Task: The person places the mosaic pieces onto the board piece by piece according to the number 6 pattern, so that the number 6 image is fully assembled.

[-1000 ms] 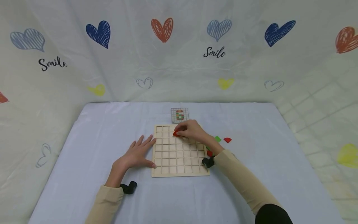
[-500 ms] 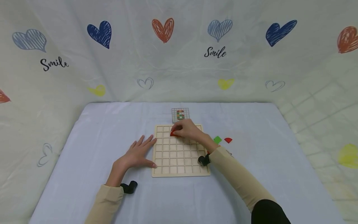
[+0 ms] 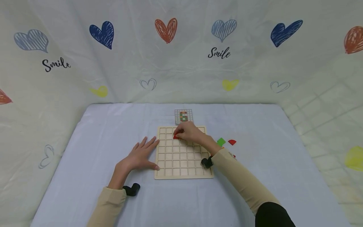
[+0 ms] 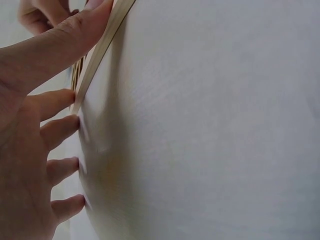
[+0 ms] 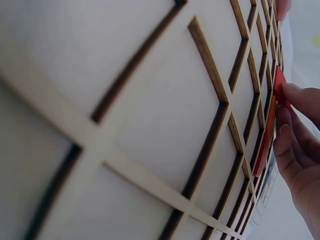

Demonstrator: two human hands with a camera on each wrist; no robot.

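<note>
My right hand (image 3: 190,130) pinches a small red tile (image 5: 279,84) between thumb and fingers, over the upper part of a wooden grid board (image 3: 176,164). In the right wrist view the tile touches or nearly touches the board; whether it sits in a cell I cannot tell. Beside it, an orange tile (image 5: 270,120) and another red tile (image 5: 260,158) lie in the grid. My left hand (image 3: 139,157) is spread at the board's left side, its thumb resting on the frame and a fingertip at the edge. In the head view the right hand hides the placed tiles.
Behind the board lies a small card (image 3: 177,117) with a gridded, coloured pattern. Right of the board are a green tile (image 3: 221,141), a red quarter-circle tile (image 3: 232,142) and other pieces partly hidden by the right sleeve (image 3: 241,176). White cloth covers the table (image 3: 113,119).
My right hand has shifted a little left across the board with the red tile, then stayed nearly in place, the tile sitting slightly lower. My left hand has kept its position.
</note>
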